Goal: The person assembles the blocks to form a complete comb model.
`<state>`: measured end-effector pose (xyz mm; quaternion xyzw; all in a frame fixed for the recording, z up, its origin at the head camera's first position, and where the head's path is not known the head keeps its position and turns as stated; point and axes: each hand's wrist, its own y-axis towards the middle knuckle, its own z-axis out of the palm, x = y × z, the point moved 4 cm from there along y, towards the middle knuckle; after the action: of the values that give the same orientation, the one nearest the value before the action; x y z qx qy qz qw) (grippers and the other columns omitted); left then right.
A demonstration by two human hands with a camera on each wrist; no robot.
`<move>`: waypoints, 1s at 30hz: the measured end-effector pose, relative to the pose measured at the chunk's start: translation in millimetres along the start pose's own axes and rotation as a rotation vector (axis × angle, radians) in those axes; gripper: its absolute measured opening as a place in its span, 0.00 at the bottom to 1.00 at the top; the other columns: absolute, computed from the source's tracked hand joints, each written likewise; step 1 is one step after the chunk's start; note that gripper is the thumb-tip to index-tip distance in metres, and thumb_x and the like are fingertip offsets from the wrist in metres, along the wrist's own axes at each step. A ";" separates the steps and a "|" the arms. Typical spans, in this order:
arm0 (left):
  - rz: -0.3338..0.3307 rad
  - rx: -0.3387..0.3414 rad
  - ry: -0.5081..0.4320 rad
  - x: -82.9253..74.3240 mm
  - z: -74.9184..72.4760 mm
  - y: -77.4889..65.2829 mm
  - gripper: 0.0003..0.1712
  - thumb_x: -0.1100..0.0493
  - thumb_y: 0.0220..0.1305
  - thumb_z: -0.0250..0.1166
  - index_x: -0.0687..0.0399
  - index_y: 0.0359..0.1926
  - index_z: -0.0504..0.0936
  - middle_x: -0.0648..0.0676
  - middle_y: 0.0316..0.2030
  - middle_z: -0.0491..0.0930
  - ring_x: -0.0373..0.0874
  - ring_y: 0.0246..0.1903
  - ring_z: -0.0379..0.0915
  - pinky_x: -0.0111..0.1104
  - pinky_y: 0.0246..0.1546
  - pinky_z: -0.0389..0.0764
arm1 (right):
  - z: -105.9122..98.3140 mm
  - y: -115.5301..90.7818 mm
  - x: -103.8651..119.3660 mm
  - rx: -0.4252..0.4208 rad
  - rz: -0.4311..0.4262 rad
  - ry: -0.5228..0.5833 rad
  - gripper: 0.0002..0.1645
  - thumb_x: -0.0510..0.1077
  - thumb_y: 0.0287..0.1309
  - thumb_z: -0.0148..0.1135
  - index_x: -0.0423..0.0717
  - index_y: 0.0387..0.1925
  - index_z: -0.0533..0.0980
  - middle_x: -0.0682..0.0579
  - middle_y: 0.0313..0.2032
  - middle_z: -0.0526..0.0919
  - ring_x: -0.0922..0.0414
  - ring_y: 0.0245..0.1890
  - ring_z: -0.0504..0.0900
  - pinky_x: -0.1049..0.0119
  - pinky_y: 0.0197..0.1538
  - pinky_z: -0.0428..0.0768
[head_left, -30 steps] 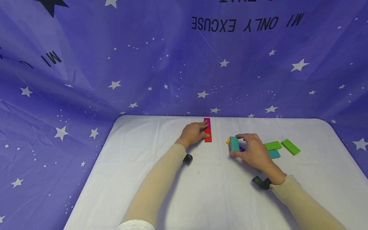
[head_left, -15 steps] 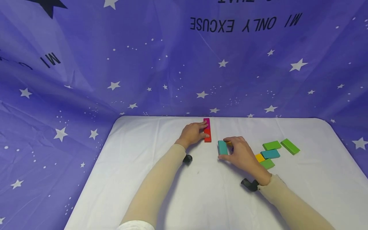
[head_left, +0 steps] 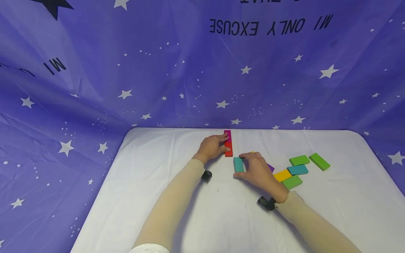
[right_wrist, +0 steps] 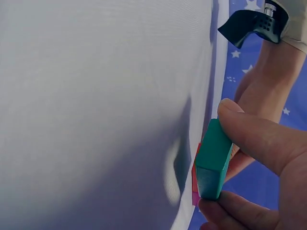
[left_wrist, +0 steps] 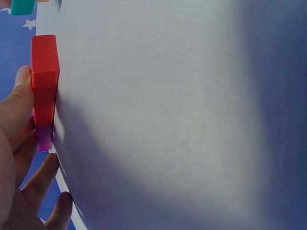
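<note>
A magenta block (head_left: 229,135) and a red block (head_left: 228,144) stand end to end near the table's far edge. Alongside them is my left hand (head_left: 210,147); its thumb touches the red block and its fingertips touch the magenta one. In the left wrist view the thumb lies against the side of the red block (left_wrist: 45,86), with the other fingers spread below. My right hand (head_left: 259,173) pinches a teal block (head_left: 238,164) between thumb and fingers, just right of and nearer than the red block. Whether the teal block (right_wrist: 213,152) touches the table cannot be told.
Right of my right hand lie loose blocks: purple (head_left: 270,168), yellow (head_left: 282,175), another teal one (head_left: 298,169) and several green ones (head_left: 319,161). Part of another yellow block shows behind the hand. A purple star-patterned cloth (head_left: 190,70) rises behind the white table (head_left: 218,218).
My right hand has carried the teal block leftward and slightly nearer, toward the red block. The purple and yellow blocks behind it have come into view. My left hand stays in place.
</note>
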<state>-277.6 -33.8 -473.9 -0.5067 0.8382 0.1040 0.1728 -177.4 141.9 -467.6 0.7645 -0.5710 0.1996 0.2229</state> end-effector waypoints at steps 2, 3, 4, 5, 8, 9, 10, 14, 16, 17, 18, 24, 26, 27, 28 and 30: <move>0.002 -0.003 0.003 0.2 0.5 0.6 0.34 0.44 0.64 0.70 0.42 0.69 0.75 0.41 0.70 0.68 0.47 0.69 0.66 0.42 0.67 0.69 | 1.9 0.8 1.6 0.005 -0.004 -0.005 0.43 0.54 0.38 0.84 0.37 0.55 0.79 0.40 0.52 0.83 0.41 0.55 0.75 0.44 0.61 0.74; 0.002 -0.005 0.004 0.3 0.6 0.9 0.34 0.44 0.63 0.70 0.42 0.69 0.75 0.41 0.70 0.68 0.47 0.69 0.66 0.42 0.66 0.70 | 2.8 1.2 2.5 0.010 -0.004 -0.006 0.43 0.53 0.39 0.84 0.36 0.56 0.79 0.40 0.52 0.83 0.40 0.55 0.75 0.43 0.62 0.73; 0.003 -0.007 0.003 0.3 0.6 1.2 0.34 0.43 0.63 0.70 0.42 0.69 0.75 0.41 0.70 0.68 0.47 0.69 0.66 0.42 0.66 0.70 | 3.7 1.7 3.5 0.016 0.000 -0.004 0.43 0.53 0.39 0.84 0.36 0.56 0.79 0.39 0.52 0.83 0.40 0.56 0.75 0.43 0.62 0.72; 0.002 -0.007 0.001 0.3 0.6 1.4 0.34 0.43 0.63 0.70 0.42 0.69 0.75 0.42 0.70 0.68 0.47 0.68 0.66 0.42 0.66 0.70 | 4.6 2.2 4.5 0.023 0.003 -0.002 0.43 0.53 0.39 0.84 0.36 0.56 0.79 0.39 0.53 0.83 0.39 0.56 0.75 0.42 0.63 0.72; -0.003 -0.005 -0.008 0.2 0.6 1.7 0.34 0.44 0.63 0.70 0.42 0.69 0.75 0.42 0.70 0.68 0.47 0.68 0.67 0.43 0.66 0.70 | 7.7 3.3 7.3 0.044 0.011 -0.002 0.43 0.53 0.41 0.83 0.36 0.56 0.79 0.39 0.54 0.82 0.40 0.57 0.76 0.42 0.64 0.72; -0.005 -0.002 -0.009 0.0 0.5 1.6 0.34 0.44 0.63 0.70 0.42 0.69 0.75 0.42 0.70 0.68 0.47 0.68 0.66 0.43 0.66 0.70 | 9.0 3.9 8.0 0.049 0.014 -0.005 0.43 0.54 0.41 0.83 0.36 0.56 0.79 0.39 0.54 0.82 0.40 0.56 0.76 0.42 0.63 0.72; -0.006 0.002 -0.010 -0.1 0.5 1.4 0.34 0.44 0.63 0.70 0.42 0.69 0.75 0.42 0.70 0.68 0.47 0.69 0.66 0.43 0.66 0.70 | 10.3 4.5 8.7 0.052 0.015 -0.008 0.43 0.54 0.40 0.83 0.36 0.56 0.79 0.39 0.54 0.82 0.41 0.56 0.76 0.43 0.63 0.73; -0.016 0.010 -0.006 -0.2 0.1 0.2 0.34 0.43 0.63 0.70 0.42 0.69 0.74 0.41 0.71 0.67 0.47 0.69 0.66 0.44 0.67 0.69 | 15.1 7.9 12.5 0.052 0.006 -0.022 0.44 0.55 0.39 0.83 0.37 0.56 0.79 0.40 0.54 0.83 0.42 0.54 0.76 0.45 0.61 0.74; -0.016 0.010 -0.009 -0.2 -0.4 -0.2 0.34 0.44 0.63 0.70 0.42 0.69 0.74 0.41 0.71 0.67 0.47 0.69 0.66 0.44 0.67 0.69 | 16.9 9.7 14.4 0.047 0.002 -0.027 0.44 0.55 0.39 0.84 0.36 0.56 0.79 0.41 0.53 0.83 0.43 0.53 0.76 0.47 0.60 0.75; -0.014 0.008 -0.009 -0.3 -0.5 -0.4 0.34 0.44 0.63 0.70 0.42 0.69 0.74 0.41 0.71 0.67 0.46 0.69 0.66 0.44 0.67 0.69 | 17.7 10.6 15.4 0.045 -0.001 -0.028 0.44 0.55 0.38 0.84 0.36 0.56 0.79 0.41 0.53 0.83 0.43 0.53 0.76 0.47 0.59 0.75; -0.011 0.008 -0.009 -0.5 -0.6 -0.5 0.34 0.44 0.63 0.70 0.42 0.69 0.74 0.41 0.71 0.67 0.46 0.69 0.66 0.44 0.66 0.69 | 18.7 11.6 16.2 0.045 0.000 -0.031 0.44 0.55 0.39 0.84 0.36 0.56 0.79 0.41 0.53 0.83 0.43 0.52 0.76 0.48 0.59 0.76; 0.005 0.006 0.001 -1.1 -0.3 -0.9 0.34 0.44 0.64 0.70 0.43 0.69 0.74 0.41 0.71 0.67 0.46 0.69 0.65 0.43 0.66 0.70 | 22.3 14.4 19.2 0.060 0.036 -0.050 0.44 0.55 0.40 0.83 0.37 0.58 0.79 0.41 0.54 0.83 0.44 0.52 0.75 0.48 0.55 0.77; 0.000 0.005 -0.001 -0.9 -0.1 -0.8 0.34 0.43 0.63 0.69 0.42 0.69 0.74 0.41 0.71 0.67 0.46 0.69 0.65 0.43 0.67 0.69 | 23.4 15.4 19.1 0.064 0.047 -0.055 0.45 0.55 0.40 0.83 0.38 0.58 0.78 0.42 0.55 0.83 0.44 0.52 0.75 0.48 0.55 0.77; -0.002 0.005 -0.002 -0.8 0.0 -0.8 0.35 0.43 0.63 0.69 0.42 0.69 0.74 0.41 0.71 0.67 0.46 0.69 0.65 0.43 0.67 0.69 | 23.8 15.7 19.0 0.066 0.051 -0.055 0.45 0.55 0.41 0.83 0.38 0.59 0.78 0.42 0.55 0.82 0.44 0.52 0.75 0.48 0.56 0.77; -0.006 0.005 -0.002 -0.6 0.2 -0.6 0.35 0.43 0.63 0.69 0.42 0.69 0.74 0.41 0.71 0.67 0.46 0.69 0.65 0.43 0.67 0.69 | 24.2 16.0 18.7 0.067 0.056 -0.054 0.45 0.55 0.41 0.83 0.38 0.59 0.78 0.42 0.55 0.82 0.44 0.53 0.75 0.48 0.56 0.77; -0.011 0.007 -0.003 -0.3 0.3 -0.2 0.35 0.42 0.64 0.69 0.42 0.69 0.74 0.41 0.71 0.67 0.46 0.69 0.65 0.43 0.67 0.68 | 24.8 16.5 18.2 0.068 0.060 -0.053 0.45 0.56 0.41 0.83 0.39 0.59 0.78 0.42 0.55 0.82 0.44 0.53 0.75 0.48 0.56 0.77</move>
<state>-277.3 -33.5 -474.0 -0.5105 0.8355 0.1009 0.1765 -187.2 109.4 -476.0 0.7591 -0.5924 0.2053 0.1753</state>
